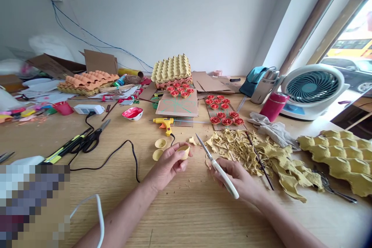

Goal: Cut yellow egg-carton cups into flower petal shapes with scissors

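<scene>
Between the fingers of my left hand (171,161) is a small yellow egg-carton cup (183,152). My right hand (232,174) grips white-handled scissors (222,176), whose blades point up and to the left, apart from the cup. Two more cut cups, an upper one (160,143) and a lower one (157,155), sit just left of my left hand. Beyond my right hand spreads a heap of yellow carton scraps (241,149). A yellow glue gun (165,124) lies on the table past the cups.
Red paper flowers (226,121) stand on cardboard behind the scraps. A yellow egg tray (343,155) is at the right, near a fan (312,89). Black scissors (91,139), a bowl of red paint (132,113) and a black cord (116,155) lie to the left.
</scene>
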The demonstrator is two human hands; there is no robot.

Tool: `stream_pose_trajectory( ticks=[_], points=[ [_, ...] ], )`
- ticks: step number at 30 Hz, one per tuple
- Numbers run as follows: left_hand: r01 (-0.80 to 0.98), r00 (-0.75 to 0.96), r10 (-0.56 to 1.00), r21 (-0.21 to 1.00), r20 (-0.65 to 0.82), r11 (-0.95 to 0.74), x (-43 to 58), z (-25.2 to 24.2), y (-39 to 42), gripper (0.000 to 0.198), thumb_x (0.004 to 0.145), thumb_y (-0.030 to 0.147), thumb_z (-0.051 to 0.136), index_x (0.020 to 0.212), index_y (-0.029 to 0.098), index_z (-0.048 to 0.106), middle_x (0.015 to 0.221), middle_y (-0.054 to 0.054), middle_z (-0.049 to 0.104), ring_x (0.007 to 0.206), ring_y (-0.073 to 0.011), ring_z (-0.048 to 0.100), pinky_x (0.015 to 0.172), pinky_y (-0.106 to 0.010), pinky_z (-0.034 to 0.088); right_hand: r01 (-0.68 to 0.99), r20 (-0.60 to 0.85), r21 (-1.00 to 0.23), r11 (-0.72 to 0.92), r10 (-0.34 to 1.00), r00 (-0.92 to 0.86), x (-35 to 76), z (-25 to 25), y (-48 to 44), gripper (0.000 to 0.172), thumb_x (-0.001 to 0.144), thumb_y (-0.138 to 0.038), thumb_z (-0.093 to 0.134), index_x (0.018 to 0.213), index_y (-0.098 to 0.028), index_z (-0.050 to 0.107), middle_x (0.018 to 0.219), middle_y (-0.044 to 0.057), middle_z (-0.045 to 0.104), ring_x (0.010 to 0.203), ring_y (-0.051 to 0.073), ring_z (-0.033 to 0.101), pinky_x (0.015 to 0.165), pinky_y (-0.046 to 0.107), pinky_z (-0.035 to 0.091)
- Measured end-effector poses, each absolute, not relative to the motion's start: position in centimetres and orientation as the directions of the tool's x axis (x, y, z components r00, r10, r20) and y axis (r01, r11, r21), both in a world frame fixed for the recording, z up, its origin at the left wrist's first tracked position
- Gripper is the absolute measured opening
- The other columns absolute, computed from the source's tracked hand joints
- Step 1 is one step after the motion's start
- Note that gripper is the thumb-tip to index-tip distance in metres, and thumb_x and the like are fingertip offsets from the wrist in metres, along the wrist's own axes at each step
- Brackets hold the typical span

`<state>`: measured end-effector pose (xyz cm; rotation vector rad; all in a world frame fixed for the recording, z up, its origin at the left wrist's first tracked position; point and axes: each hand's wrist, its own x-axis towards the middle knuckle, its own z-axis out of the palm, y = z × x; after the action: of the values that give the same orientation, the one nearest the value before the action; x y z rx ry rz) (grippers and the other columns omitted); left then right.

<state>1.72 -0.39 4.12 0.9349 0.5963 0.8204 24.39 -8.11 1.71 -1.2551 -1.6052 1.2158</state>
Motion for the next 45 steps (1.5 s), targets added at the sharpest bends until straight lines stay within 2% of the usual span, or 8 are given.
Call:
stream_pose_trajectory(
  ticks=[4,7,12,15,18,28,36,45],
  points=[
    [-0.442,0.685,0.718,0.715,-0.12,0.542,1.1,3.9,0.1,0.048,0.073,0.036,0.082,0.11,0.01,0.068,0.091,-0.005,0.059,0.057,-0.0007,0.04,0.048,-0.012,0.031,0.104,-0.09,-0.993,-0.056,0.927,-0.365,24.3,2.5,-8.4,0.057,0.085,-0.073,0.052,0.086,-0.017,0.057,0.065,-0.001,0.055,0.053,0.011,0.048,0.048,0.023,0.035],
    [-0.411,0.701,0.706,0.754,-0.098,0.513,1.0,3.9,0.1,0.054,0.074,0.036,0.081,0.12,0.013,0.065,0.099,-0.006,0.059,0.063,-0.0026,0.044,0.05,-0.012,0.034,0.082,-0.109,-0.993,-0.083,0.914,-0.391,24.2,3.1,-8.6,0.06,0.085,-0.076,0.05,0.089,-0.016,0.057,0.068,0.001,0.058,0.055,0.012,0.052,0.051,0.024,0.039],
    [-0.103,0.522,0.847,0.993,0.102,-0.056,1.8,3.4,-0.5,0.048,0.08,0.025,0.075,0.125,0.021,0.06,0.106,-0.005,0.062,0.083,-0.0124,0.058,0.072,-0.022,0.049,0.103,-0.07,-0.994,-0.036,0.935,-0.346,24.3,2.6,-8.4,0.059,0.085,-0.075,0.05,0.085,-0.017,0.055,0.068,0.001,0.056,0.055,0.011,0.05,0.051,0.023,0.037],
    [0.074,0.464,0.842,0.936,0.274,-0.345,2.3,2.8,-0.7,0.043,0.08,0.017,0.07,0.121,0.022,0.059,0.122,-0.008,0.061,0.109,-0.0208,0.059,0.092,-0.032,0.05,0.162,-0.043,-0.987,0.004,0.957,-0.287,24.4,1.9,-8.1,0.054,0.088,-0.07,0.051,0.08,-0.017,0.054,0.066,-0.001,0.053,0.056,0.011,0.047,0.051,0.023,0.035],
    [0.128,0.44,0.831,0.892,0.34,-0.433,2.4,2.3,-0.7,0.045,0.08,0.015,0.066,0.123,0.023,0.057,0.128,-0.01,0.059,0.118,-0.0234,0.057,0.098,-0.036,0.049,0.219,-0.011,-0.975,0.042,0.971,-0.238,24.4,1.5,-8.0,0.047,0.092,-0.062,0.052,0.079,-0.017,0.054,0.066,-0.002,0.051,0.058,0.011,0.044,0.052,0.023,0.034],
    [0.1,0.422,0.828,0.889,0.369,-0.447,2.0,2.6,-0.9,0.048,0.084,0.025,0.067,0.13,0.023,0.054,0.136,-0.012,0.055,0.119,-0.0253,0.056,0.093,-0.033,0.05,0.296,-0.017,-0.954,0.053,0.973,-0.23,24.2,1.4,-8.0,0.039,0.094,-0.053,0.054,0.077,-0.018,0.051,0.065,-0.003,0.047,0.057,0.01,0.041,0.05,0.022,0.031],
    [0.102,0.392,0.86,0.913,0.328,-0.394,1.9,2.4,-0.4,0.046,0.08,0.029,0.073,0.12,0.022,0.053,0.113,-0.009,0.063,0.096,-0.0208,0.063,0.081,-0.029,0.051,0.214,-0.014,-0.976,0.044,0.965,-0.261,23.9,1.3,-8.1,0.041,0.093,-0.055,0.055,0.074,-0.019,0.049,0.062,-0.004,0.046,0.055,0.009,0.039,0.05,0.022,0.03],
    [0.022,0.407,0.87,0.949,0.278,-0.313,2.1,2.8,-0.1,0.044,0.078,0.026,0.073,0.118,0.019,0.055,0.123,-0.011,0.062,0.103,-0.0214,0.064,0.087,-0.031,0.052,0.267,0.006,-0.96,0.08,0.964,-0.266,24.0,1.4,-8.2,0.041,0.094,-0.056,0.053,0.078,-0.018,0.053,0.068,-0.002,0.049,0.06,0.011,0.041,0.053,0.022,0.031]
  ],
)
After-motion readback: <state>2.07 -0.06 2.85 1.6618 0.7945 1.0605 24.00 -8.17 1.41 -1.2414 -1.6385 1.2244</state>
